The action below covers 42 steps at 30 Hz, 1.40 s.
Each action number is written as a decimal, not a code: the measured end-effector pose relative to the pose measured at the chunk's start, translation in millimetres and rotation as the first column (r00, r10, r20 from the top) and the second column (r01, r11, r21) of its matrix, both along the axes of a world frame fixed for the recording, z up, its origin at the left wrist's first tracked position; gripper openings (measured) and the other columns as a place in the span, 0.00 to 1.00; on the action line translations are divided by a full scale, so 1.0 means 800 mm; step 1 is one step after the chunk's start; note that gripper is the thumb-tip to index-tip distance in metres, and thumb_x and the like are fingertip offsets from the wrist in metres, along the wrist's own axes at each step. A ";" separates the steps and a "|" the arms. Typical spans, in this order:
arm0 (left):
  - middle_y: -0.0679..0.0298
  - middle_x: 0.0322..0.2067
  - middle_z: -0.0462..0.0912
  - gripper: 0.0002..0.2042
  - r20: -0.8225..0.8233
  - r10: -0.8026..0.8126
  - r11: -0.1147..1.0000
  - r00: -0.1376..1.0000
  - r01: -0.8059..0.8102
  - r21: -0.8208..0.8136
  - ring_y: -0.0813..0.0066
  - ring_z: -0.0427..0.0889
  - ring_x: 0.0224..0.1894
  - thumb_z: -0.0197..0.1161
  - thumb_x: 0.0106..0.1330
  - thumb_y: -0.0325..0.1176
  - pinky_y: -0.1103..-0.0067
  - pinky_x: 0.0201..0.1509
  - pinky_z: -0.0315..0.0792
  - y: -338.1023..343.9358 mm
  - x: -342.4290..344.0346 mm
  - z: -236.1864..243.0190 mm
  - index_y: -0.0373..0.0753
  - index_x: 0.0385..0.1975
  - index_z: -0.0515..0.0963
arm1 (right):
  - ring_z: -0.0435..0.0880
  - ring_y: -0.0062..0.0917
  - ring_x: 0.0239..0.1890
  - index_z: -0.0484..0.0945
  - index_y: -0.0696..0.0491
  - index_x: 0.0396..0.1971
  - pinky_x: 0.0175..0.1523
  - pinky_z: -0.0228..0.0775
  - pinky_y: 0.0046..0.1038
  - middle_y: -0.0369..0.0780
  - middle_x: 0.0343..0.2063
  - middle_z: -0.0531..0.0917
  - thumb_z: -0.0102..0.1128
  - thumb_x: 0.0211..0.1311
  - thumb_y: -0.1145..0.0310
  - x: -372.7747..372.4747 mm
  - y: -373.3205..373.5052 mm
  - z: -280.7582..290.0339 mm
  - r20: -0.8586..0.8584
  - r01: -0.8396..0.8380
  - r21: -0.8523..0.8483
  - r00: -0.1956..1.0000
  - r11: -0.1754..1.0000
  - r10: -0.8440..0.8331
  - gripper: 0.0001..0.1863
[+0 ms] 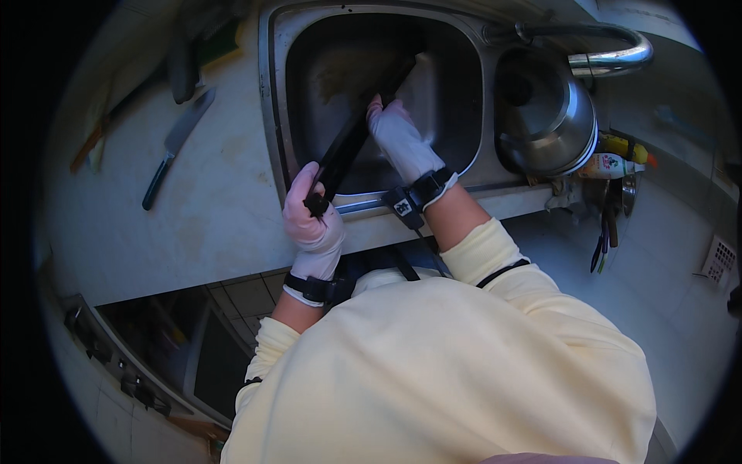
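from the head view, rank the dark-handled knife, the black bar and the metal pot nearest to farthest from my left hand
From your left hand:
1. Black bar: in its grip, slanting across the sink.
2. Dark-handled knife: to the left, on the counter.
3. Metal pot: to the right, beyond the sink.

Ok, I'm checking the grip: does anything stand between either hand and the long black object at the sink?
Only white gloves: the left hand holds the long black object near its closer end, the right hand farther along; nothing else visible intervenes.
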<state>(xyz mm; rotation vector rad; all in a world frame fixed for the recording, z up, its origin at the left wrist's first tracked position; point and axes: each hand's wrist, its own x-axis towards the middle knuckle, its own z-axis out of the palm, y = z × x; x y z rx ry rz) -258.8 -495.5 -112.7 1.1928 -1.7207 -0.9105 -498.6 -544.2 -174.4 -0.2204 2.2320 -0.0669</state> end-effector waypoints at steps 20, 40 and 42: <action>0.57 0.51 0.92 0.19 0.012 0.070 0.989 0.997 -0.071 0.131 0.69 0.89 0.45 0.61 0.72 0.15 0.76 0.56 0.83 -0.002 -0.007 0.017 0.36 0.60 0.83 | 0.92 0.43 0.56 0.85 0.57 0.59 0.60 0.84 0.45 0.50 0.52 0.91 0.57 0.83 0.61 0.020 -0.011 0.014 -0.164 0.078 -0.144 0.981 0.987 -0.101 0.18; 0.54 0.54 0.91 0.19 0.032 0.066 0.981 0.997 -0.071 0.182 0.68 0.90 0.44 0.59 0.71 0.15 0.76 0.57 0.84 0.004 -0.003 0.009 0.35 0.60 0.81 | 0.80 0.52 0.72 0.75 0.58 0.72 0.78 0.68 0.47 0.56 0.69 0.81 0.54 0.83 0.52 -0.049 -0.020 -0.027 0.080 0.095 -0.130 0.993 0.987 -0.085 0.30; 0.55 0.53 0.91 0.19 0.048 0.035 0.987 0.998 -0.042 0.157 0.68 0.90 0.44 0.59 0.71 0.15 0.76 0.56 0.84 0.002 -0.001 0.011 0.35 0.60 0.81 | 0.81 0.43 0.71 0.76 0.54 0.72 0.75 0.73 0.49 0.52 0.69 0.80 0.56 0.84 0.58 -0.088 -0.028 -0.047 0.169 0.234 -0.237 0.966 0.943 -0.197 0.25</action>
